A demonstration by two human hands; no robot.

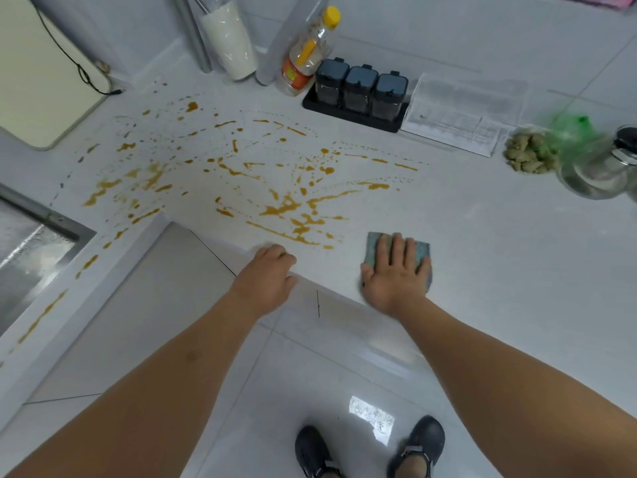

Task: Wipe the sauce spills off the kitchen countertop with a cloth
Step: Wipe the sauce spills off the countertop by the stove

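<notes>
Both my arms reach forward, bare to the elbow and nearly straight. My left hand (267,274) rests at the front edge of the countertop (482,243), fingers loosely curled, holding nothing. My right hand (396,270) lies palm down near the same edge, fingers straight and together, pressing flat on the cloth (374,246).

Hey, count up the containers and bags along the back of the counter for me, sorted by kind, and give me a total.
Dark-lidded seasoning jars in the black tray: 3
Yellow-capped bottle: 1
Bag of white powder: 1
Clear packet with printed paper: 1
Green plastic bag: 1
Glass jar with dark lid: 1
Total: 8
</notes>
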